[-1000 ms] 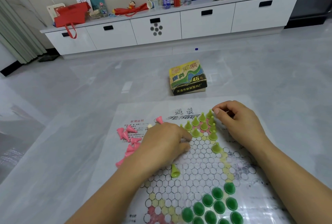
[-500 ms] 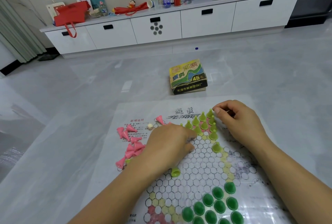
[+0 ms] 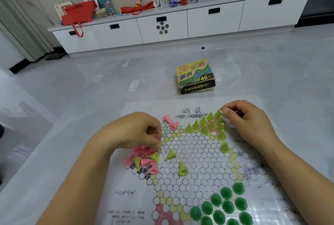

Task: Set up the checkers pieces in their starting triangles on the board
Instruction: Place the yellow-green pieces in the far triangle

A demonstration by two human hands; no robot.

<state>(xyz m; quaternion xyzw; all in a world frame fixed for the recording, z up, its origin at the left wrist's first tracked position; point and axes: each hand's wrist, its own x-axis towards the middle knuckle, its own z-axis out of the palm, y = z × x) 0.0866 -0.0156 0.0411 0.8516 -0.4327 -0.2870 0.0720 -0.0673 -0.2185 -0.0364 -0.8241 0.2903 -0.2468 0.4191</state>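
1. At board (image 3: 198, 154) left edge: left hand (image 3: 133, 132) fingers curled, tips touching pink pieces heap (image 3: 142, 153); grip unclear.
2. Right hand (image 3: 247, 121) curled, fingertip against top light-green piece (image 3: 217, 114); cannot tell if pinching.

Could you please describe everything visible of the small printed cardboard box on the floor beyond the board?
This small rectangular cardboard box looks worn. Its top is printed yellow, green and blue with red characters and "45"; its near side is black with pale characters. It lies flat, apparently closed, slightly turned, on the glossy grey floor just beyond the far edge of the paper game board. Only the floor touches it.
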